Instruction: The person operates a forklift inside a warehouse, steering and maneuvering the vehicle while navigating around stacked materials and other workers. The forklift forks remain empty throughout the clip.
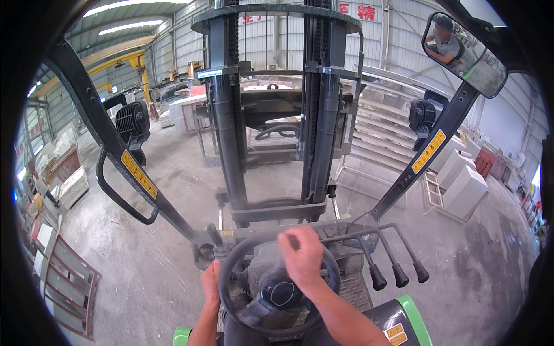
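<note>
Black steering wheel (279,285) sits low at centre, right before the seat. The right hand (302,255) lies over its top rim, fingers curled loosely round it, placed for turning. The left hand (211,282) is closed on the wheel's left rim, steadying. Just right, 3 black-knobbed levers (398,271) stand within reach, untouched. Ahead rises the mast (277,109); beyond it a rack of stone slabs (386,124) on the grey concrete floor (144,265).
</note>
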{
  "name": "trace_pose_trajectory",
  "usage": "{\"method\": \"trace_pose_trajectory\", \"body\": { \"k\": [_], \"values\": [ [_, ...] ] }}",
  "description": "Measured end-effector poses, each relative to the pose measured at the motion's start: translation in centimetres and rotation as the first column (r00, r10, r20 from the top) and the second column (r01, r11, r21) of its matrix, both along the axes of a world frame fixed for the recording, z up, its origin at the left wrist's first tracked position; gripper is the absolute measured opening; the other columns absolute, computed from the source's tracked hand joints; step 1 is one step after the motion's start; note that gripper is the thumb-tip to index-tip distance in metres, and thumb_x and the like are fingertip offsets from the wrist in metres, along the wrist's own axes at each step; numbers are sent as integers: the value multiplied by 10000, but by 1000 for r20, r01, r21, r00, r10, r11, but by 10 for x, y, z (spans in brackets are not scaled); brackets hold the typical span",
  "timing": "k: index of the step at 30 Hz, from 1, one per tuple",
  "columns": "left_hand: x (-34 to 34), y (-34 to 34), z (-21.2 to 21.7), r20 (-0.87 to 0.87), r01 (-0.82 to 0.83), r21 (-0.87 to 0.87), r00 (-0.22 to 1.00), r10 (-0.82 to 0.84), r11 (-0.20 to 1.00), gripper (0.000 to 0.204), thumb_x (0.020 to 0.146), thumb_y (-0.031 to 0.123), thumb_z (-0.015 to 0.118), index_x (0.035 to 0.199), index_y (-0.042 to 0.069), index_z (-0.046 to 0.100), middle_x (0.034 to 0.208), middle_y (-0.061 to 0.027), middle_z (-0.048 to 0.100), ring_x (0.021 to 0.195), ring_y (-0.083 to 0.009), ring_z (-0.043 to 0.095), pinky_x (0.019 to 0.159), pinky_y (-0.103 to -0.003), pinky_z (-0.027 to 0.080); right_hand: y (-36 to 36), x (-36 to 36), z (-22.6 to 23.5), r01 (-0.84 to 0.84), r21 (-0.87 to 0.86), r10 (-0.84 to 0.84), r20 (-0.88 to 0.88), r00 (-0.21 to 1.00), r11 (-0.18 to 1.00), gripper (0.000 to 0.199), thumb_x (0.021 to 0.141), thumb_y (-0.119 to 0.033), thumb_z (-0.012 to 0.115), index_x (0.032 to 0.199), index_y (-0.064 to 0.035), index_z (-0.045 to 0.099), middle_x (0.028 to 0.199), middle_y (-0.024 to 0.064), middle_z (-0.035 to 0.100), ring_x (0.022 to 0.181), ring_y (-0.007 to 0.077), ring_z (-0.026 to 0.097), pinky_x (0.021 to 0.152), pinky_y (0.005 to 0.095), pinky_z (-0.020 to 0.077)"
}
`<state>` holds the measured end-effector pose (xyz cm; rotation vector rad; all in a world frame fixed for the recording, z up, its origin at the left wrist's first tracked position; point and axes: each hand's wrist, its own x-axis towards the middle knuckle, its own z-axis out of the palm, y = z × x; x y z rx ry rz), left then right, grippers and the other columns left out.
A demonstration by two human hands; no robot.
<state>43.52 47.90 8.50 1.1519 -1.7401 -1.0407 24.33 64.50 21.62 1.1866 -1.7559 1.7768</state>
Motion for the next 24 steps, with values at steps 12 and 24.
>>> {"method": "trace_pose_trajectory", "body": {
  "k": [12, 24],
  "values": [
    [2, -7, -25, -275, 109, -111, 952, -136, 988, 434, 1041, 327, 534, 809, -39, 563, 683, -203, 476, 653, -150, 449, 595, -411, 426, -43, 112, -26, -316, 119, 333, -171, 927, 941, 151, 808, -92, 780, 882, -86, 648, 855, 73, 652, 810, 283, 631, 729, 407, 459],
    [1, 9, 12, 49, 24, -113, 999, -18, 993, 461, 1051, 325, 486, 814, -59, 580, 684, -261, 491, 603, -255, 409, 602, -456, 428, 73, 146, -85, -430, 258, 475, -146, 868, 865, 150, 776, -82, 786, 870, -81, 670, 929, 87, 665, 885, 304, 640, 805, 424, 492]
  ]
}}
